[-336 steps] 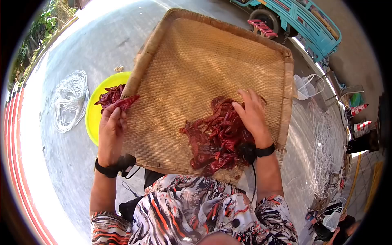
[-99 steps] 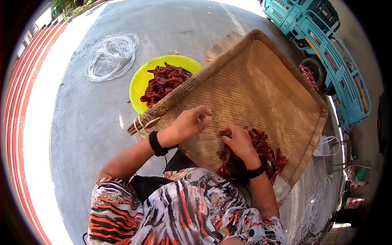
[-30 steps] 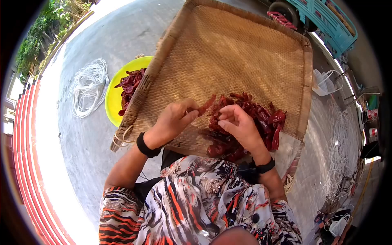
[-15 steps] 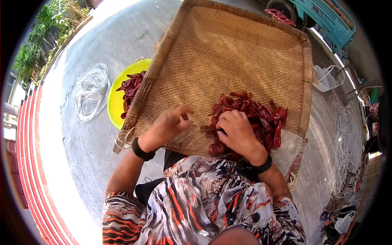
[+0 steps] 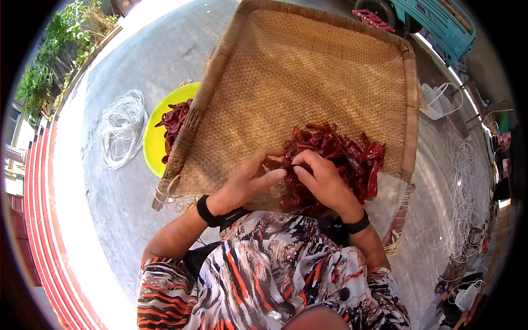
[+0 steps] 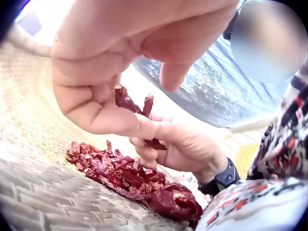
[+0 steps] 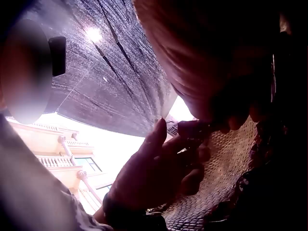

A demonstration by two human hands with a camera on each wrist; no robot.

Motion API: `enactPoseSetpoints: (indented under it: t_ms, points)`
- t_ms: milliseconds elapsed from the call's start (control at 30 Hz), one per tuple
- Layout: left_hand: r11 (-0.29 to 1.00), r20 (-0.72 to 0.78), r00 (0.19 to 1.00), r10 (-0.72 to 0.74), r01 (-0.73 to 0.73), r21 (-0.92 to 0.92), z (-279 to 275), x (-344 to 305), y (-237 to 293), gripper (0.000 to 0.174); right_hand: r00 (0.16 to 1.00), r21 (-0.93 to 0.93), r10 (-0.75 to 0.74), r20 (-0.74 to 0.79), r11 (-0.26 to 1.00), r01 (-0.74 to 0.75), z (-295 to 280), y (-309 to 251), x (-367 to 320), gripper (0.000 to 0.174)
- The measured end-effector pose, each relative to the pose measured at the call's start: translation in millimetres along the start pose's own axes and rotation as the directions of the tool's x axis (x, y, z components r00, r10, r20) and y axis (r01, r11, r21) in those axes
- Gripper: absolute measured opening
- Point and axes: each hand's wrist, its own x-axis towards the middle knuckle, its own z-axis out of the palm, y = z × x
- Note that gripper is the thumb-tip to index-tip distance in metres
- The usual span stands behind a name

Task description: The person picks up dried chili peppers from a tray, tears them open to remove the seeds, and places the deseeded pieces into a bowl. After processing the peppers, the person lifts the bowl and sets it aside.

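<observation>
In the head view, my left hand (image 5: 250, 179) and right hand (image 5: 325, 184) meet fingertip to fingertip over the near part of a woven tray (image 5: 275, 82). Between them is a dried red chili pepper (image 6: 126, 100), clearest in the left wrist view, its two short ends sticking up past the fingers. The curled left fingers hold it from one side, while the right thumb and fingers pinch it from the other. Just below and to the right lies a heap of dried red chilies (image 5: 355, 157). In the right wrist view the held chili is mostly dark.
A yellow basin (image 5: 152, 137) with more dried chilies stands left of the tray, partly hidden under its rim. Coiled white cord (image 5: 122, 129) lies farther left; loose white strands (image 5: 462, 192) spread on the right. A blue cargo vehicle (image 5: 440, 27) stands at the back right.
The left hand carried a chili a second ago, was without one half a second ago, and has since moved right to the right hand. The right hand has lifted slightly from the heap.
</observation>
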Motion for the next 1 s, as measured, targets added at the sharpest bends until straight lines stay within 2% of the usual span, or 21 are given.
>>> enactPoseSetpoints:
  t_ms: [67, 167, 200, 267, 300, 333, 367, 400, 433, 500, 567, 633, 667, 767, 800, 833, 867, 933, 1000]
  points:
    - [0.992, -0.057, 0.99, 0.126, -0.124, 0.034, 5, 1, 1, 0.028, 1.0, 0.011, -0.02, 0.006, 1.0, 0.02, 3, 2, 0, 0.015]
    - [0.935, -0.037, 0.963, 0.265, -0.248, 0.253, 0, 8, -10, 0.023, 1.0, 0.083, -0.001, 0.021, 0.997, -0.001, 4, 2, 1, 0.017]
    - [0.962, -0.081, 0.974, 0.212, -0.193, 0.192, -3, 7, -8, 0.021, 1.0, 0.113, 0.016, 0.023, 0.993, -0.018, 2, 2, 1, 0.018]
    - [0.995, -0.148, 0.984, 0.095, -0.087, 0.056, -13, 2, 3, 0.018, 0.992, 0.052, 0.123, -0.02, 0.991, -0.121, -9, -8, 0, 0.019]
    - [0.988, -0.228, 0.967, 0.114, -0.087, 0.126, -22, 2, 7, 0.017, 0.983, 0.022, 0.177, -0.042, 0.984, -0.176, -16, -10, -1, 0.02]
    - [0.993, -0.327, 0.938, 0.114, -0.096, 0.072, -32, 4, 8, 0.018, 0.986, -0.067, 0.071, -0.149, 0.994, -0.081, -20, -2, -2, 0.019]
    - [0.99, -0.419, 0.899, 0.125, -0.142, -0.011, -42, 3, 12, 0.018, 0.98, -0.204, 0.022, -0.197, 0.977, -0.063, -33, 1, -2, 0.023]
    - [0.987, -0.484, 0.864, 0.139, -0.162, -0.005, -58, 1, 13, 0.019, 0.958, -0.343, -0.016, -0.285, 0.935, -0.086, -44, 8, -3, 0.026]
    - [0.989, -0.555, 0.82, 0.142, -0.136, 0.052, -72, -3, 17, 0.021, 0.93, -0.471, -0.068, -0.362, 0.874, -0.119, -54, 16, -6, 0.028]
    - [0.987, -0.639, 0.76, 0.116, -0.159, -0.01, -112, -6, 4, 0.028, 0.874, -0.623, -0.026, -0.485, 0.712, -0.325, -74, 31, -17, 0.032]
    - [0.96, -0.774, 0.632, 0.018, -0.228, -0.164, -127, -9, 7, 0.036, 0.823, -0.558, 0.082, -0.562, 0.697, -0.45, -93, 48, -30, 0.037]
    - [0.929, -0.813, 0.571, -0.113, -0.23, -0.291, -120, -13, 23, 0.044, 0.769, -0.525, 0.139, -0.624, 0.655, -0.544, -103, 58, -39, 0.037]
    - [0.906, -0.823, 0.538, -0.181, -0.235, -0.352, -117, -14, 28, 0.049, 0.748, -0.487, 0.23, -0.623, 0.634, -0.601, -105, 62, -43, 0.038]
    - [0.914, -0.691, 0.719, -0.074, -0.229, -0.336, -124, -16, -2, 0.057, 0.782, -0.382, 0.294, -0.549, 0.744, -0.548, -104, 67, -46, 0.039]
    - [0.946, -0.682, 0.731, -0.025, -0.204, -0.253, -105, -15, 6, 0.052, 0.803, -0.401, 0.27, -0.531, 0.754, -0.519, -101, 66, -44, 0.04]
    - [0.962, -0.611, 0.791, -0.023, -0.15, -0.23, -90, -14, 13, 0.049, 0.821, -0.421, 0.246, -0.515, 0.762, -0.492, -96, 63, -40, 0.04]
    - [0.974, -0.531, 0.847, -0.024, -0.1, -0.203, -76, -12, 19, 0.046, 0.837, -0.44, 0.222, -0.5, 0.767, -0.467, -91, 60, -36, 0.041]
    - [0.988, -0.323, 0.946, -0.008, -0.043, -0.148, -55, -2, 23, 0.041, 0.831, -0.275, 0.219, -0.511, 0.874, -0.4, -77, 45, -26, 0.041]
    - [0.995, -0.071, 0.997, 0.017, -0.024, -0.097, -38, 6, 19, 0.036, 0.833, -0.163, 0.219, -0.508, 0.925, -0.343, -68, 29, -21, 0.041]
